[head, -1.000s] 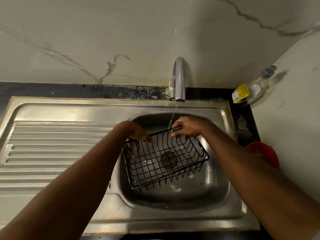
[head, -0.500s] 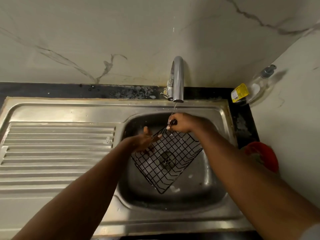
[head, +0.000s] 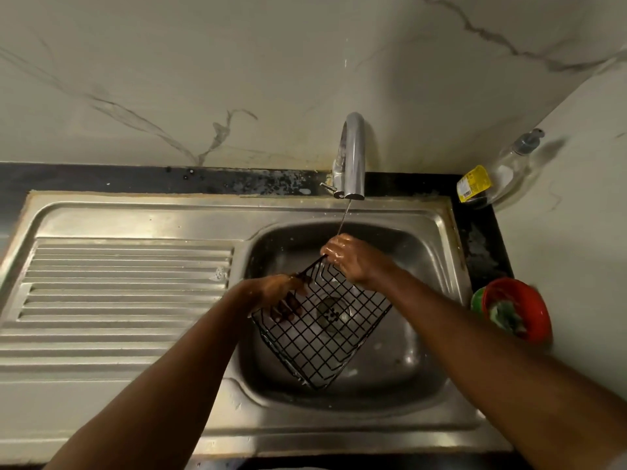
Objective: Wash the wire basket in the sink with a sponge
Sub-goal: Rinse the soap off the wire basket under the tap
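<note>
A black wire basket (head: 322, 337) hangs tilted on one corner over the steel sink bowl (head: 417, 364), with the drain visible through its grid. My right hand (head: 349, 259) grips the basket's top corner under a thin stream of water from the chrome tap (head: 353, 157). My left hand (head: 278, 295) is at the basket's left rim, its fingers reaching behind the wires and touching them. No sponge is in either hand. A green sponge or scourer (head: 505, 317) lies in a red bowl (head: 529, 307) to the right of the sink.
A ribbed steel drainboard (head: 118, 293) stretches to the left of the bowl. A clear soap dispenser bottle with a yellow label (head: 495, 181) leans in the back right corner. Marble walls stand close behind and on the right.
The basket went from lying level to hanging steeply on a corner. My right hand lifted its corner toward the tap. My left hand slid from the rim's top down along the left side.
</note>
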{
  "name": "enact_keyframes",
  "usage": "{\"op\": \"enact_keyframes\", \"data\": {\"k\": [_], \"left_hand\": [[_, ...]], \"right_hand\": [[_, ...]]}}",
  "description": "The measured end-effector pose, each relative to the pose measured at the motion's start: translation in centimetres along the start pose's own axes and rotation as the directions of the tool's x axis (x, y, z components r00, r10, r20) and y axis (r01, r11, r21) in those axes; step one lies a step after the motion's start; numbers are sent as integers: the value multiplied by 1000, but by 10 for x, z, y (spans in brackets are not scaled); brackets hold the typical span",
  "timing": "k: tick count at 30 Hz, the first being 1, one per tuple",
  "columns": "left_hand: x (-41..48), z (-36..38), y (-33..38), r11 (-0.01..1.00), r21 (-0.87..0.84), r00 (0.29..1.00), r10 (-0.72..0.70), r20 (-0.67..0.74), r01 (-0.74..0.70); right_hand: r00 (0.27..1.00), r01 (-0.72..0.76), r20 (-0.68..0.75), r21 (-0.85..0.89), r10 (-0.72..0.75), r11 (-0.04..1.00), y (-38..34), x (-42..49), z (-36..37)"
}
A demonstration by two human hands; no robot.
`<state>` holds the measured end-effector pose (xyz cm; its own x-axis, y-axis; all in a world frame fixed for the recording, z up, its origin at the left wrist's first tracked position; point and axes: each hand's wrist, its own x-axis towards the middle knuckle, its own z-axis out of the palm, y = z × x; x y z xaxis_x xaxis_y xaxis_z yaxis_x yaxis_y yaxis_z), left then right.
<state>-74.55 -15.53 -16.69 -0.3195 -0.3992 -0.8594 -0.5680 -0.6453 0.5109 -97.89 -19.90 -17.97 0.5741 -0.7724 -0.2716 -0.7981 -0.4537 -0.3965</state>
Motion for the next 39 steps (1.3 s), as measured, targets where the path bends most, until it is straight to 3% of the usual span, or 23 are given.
{"op": "enact_keyframes", "data": {"k": [4,8,10,13,15,19,25,29,34,37,39], "left_hand": [[5,2,7,1000,20,1000,7,0,-7],[8,-2,7,999,-33,1000,13,-11,-13],[9,-7,8,999,-39,1000,15,-28,-16],[9,-11,7,1000,-27,1000,-4,-19,3],[8,-11,5,1000,5,1000,-27,-6,27],[4,-9,2,999,34,1000,-16,5,16],[-4,-11,4,998,-59,999,22,23,-21],[-3,-9,-2,995,-101,1000,10,10,-9],[-7,1,-2,962,-271,1000,-29,7,30],[-4,10,2,951,-307,999,-48,5,48],[0,16,10,952,-305,997,-50,-53,32]], "right_hand": [[999,50,2,-67,-50,997,14,-4,-14],[1000,-9,-27,-11,8,1000,9,7,-11],[993,-64,-88,113,74,992,4,8,-7],[932,-226,-186,373,311,900,-4,12,-7],[909,-297,-183,349,376,889,-6,16,-11],[910,-339,-211,121,358,933,2,13,-17],[954,-249,-111,223,279,942,24,2,-5],[932,-284,-134,306,336,909,24,7,-2],[947,-220,-144,362,287,906,23,18,-6],[949,-215,-158,308,272,927,11,24,-14],[923,-227,-256,243,288,943,-1,28,-16]]}}
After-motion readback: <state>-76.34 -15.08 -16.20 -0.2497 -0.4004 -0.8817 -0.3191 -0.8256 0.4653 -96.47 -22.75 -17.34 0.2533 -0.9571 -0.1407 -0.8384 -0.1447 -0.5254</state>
